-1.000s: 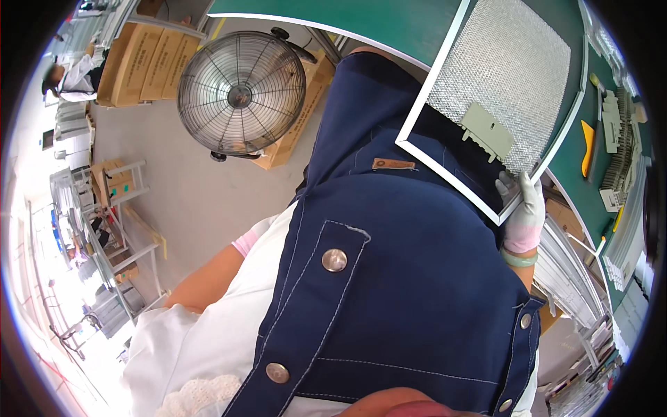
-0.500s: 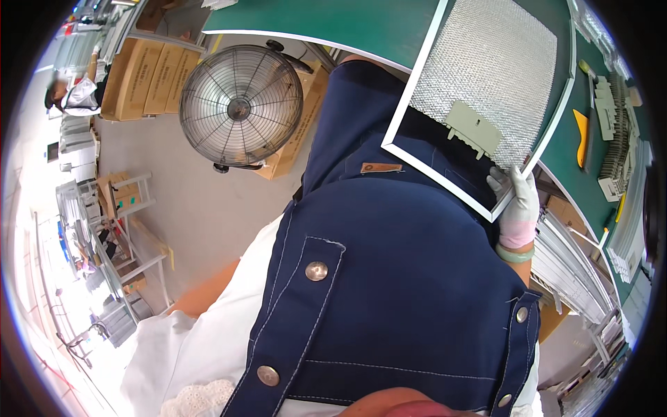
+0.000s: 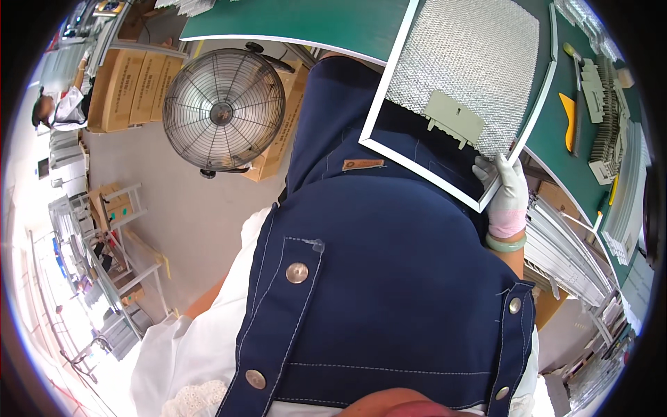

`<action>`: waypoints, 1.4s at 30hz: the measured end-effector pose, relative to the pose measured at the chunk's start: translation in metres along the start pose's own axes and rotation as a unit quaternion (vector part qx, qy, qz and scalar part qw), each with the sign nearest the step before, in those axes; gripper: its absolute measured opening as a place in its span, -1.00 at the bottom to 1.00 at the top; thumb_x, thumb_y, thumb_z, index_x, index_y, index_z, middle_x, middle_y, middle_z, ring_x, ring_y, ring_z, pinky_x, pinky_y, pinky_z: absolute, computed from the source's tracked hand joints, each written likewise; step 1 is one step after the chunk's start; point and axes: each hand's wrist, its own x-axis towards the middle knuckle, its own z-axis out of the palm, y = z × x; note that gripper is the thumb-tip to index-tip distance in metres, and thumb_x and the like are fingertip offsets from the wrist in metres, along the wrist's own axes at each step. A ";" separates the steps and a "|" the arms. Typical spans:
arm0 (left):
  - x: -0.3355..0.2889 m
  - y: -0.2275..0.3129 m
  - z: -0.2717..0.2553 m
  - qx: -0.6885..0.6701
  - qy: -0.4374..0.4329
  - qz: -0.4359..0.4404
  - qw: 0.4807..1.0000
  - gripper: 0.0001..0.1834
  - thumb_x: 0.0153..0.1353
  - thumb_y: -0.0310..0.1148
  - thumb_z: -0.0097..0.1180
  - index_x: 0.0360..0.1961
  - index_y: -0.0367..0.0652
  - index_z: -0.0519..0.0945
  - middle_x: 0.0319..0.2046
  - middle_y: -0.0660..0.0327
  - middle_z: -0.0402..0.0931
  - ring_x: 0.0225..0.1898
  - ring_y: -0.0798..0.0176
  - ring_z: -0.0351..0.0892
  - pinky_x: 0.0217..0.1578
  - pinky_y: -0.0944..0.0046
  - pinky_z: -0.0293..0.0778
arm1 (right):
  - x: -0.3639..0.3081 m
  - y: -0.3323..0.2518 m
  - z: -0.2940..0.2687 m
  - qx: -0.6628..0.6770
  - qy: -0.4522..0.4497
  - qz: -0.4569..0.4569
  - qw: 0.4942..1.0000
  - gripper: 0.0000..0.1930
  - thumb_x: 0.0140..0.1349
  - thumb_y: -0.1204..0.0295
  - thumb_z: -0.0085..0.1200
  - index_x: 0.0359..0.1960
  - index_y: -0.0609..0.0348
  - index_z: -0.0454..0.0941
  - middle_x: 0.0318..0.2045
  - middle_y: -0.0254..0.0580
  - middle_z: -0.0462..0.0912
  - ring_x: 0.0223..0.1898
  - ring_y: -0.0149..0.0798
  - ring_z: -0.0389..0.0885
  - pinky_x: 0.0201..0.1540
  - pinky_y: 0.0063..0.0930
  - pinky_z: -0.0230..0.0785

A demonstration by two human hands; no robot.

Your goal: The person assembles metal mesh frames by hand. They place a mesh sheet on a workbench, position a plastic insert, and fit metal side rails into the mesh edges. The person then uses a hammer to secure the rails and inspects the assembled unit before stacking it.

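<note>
My right hand (image 3: 508, 194), in a white glove with a pink cuff, is closed round the near right corner of a white rectangular frame (image 3: 422, 174). The frame tilts over my lap and the table's edge. Inside its outline lies a silver metal mesh sheet (image 3: 472, 55), which stops short of the frame's near side. A grey-green plastic plate (image 3: 455, 119) with small tabs rests at the mesh's near edge. My left hand is out of view; only a bit of bare left arm shows at the lower left.
A green table (image 3: 299, 19) runs along the top and right. On it lie a yellow-orange blade-like tool (image 3: 567, 119), a brush (image 3: 575, 66) and a row of grey-green plastic parts (image 3: 610, 118). A round black floor fan (image 3: 224, 111) stands before cardboard boxes (image 3: 124, 90). White strips (image 3: 563, 243) are stacked right.
The whole view has shifted a little, so the frame, fan and table appear further left. My right hand keeps its hold on the frame's corner.
</note>
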 end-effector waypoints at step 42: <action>0.045 0.284 0.000 -0.236 -0.279 0.283 0.887 -0.39 0.39 0.00 -0.02 0.22 -0.30 0.30 0.06 0.11 0.46 0.00 0.20 0.51 0.05 0.17 0.45 | -0.007 0.004 0.019 0.037 0.026 0.006 0.999 -0.59 0.38 0.24 0.03 0.09 0.28 0.32 -0.07 -0.10 0.52 -0.10 -0.19 0.56 0.03 -0.21 0.45</action>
